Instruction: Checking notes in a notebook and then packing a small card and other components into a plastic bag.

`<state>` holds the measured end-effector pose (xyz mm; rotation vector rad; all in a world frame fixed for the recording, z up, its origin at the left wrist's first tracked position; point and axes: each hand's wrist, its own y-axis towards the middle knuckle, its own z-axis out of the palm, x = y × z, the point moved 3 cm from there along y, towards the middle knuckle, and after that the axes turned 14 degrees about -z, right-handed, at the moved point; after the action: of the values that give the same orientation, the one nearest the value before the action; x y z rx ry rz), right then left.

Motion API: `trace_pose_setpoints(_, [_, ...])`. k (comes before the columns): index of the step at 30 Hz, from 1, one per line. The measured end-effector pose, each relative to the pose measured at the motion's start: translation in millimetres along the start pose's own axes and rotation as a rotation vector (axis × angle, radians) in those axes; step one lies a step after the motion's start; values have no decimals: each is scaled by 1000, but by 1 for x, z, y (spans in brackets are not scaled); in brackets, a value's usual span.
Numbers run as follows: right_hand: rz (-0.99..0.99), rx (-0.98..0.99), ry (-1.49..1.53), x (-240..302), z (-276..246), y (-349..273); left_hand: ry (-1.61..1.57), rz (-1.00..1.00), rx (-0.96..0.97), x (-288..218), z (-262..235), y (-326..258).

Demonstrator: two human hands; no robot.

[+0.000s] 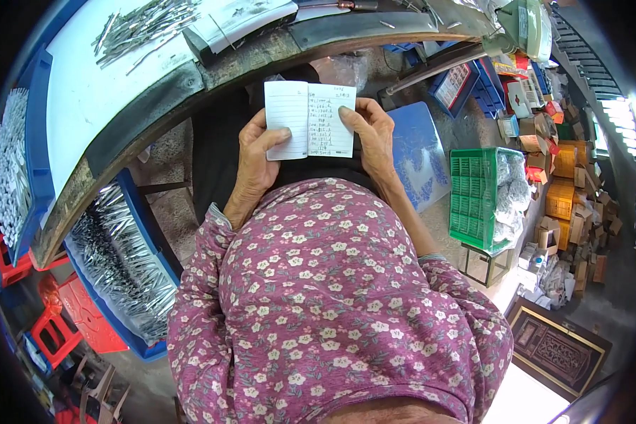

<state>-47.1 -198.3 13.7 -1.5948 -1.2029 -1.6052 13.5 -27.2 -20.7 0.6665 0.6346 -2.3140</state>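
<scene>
A small lined notebook (287, 116) lies open between my hands, just above my lap. Handwriting fills much of its right page, while the left page is nearly blank. My left hand (258, 145) grips the left page's outer edge, thumb on the paper and fingers behind. On the other side, my right hand (372, 134) pinches the right page's edge the same way, its thumb near the upper part. The fingers behind the notebook are partly hidden.
The worktable (254, 53) curves ahead, bearing a pile of thin metal rods (145, 32). A blue bin (124, 261) of metal parts stands at my left, near red stools (56, 332). At my right are a blue board (418, 152), a green crate (473, 198) and stacked cartons (579, 212).
</scene>
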Motion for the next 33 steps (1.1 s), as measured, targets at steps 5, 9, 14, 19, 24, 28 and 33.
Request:
trace_pose_setpoints(5, [-15,-22,138,-8,0,1,-66,4,8,1,-4,3])
trace_pose_setpoints(9, [44,-38,365,-8,9,1,-81,2,9,1,-4,3])
trace_pose_setpoints(14, [79,23,404,-11,6,5,-83,10,12,1,-4,4])
trace_pose_setpoints(19, [43,-13,458,-9,10,9,-67,26,20,-1,-2,3])
trace_pose_setpoints(24, [-43,-63,441,-7,9,10,-45,-14,23,-2,1,2])
trace_pose_setpoints(28, [-58,-64,436,-6,8,12,-5,-72,49,2,-1,3])
trace_pose_setpoints(33, [-93,-83,425,-7,5,14,-54,-161,129,-3,9,-2])
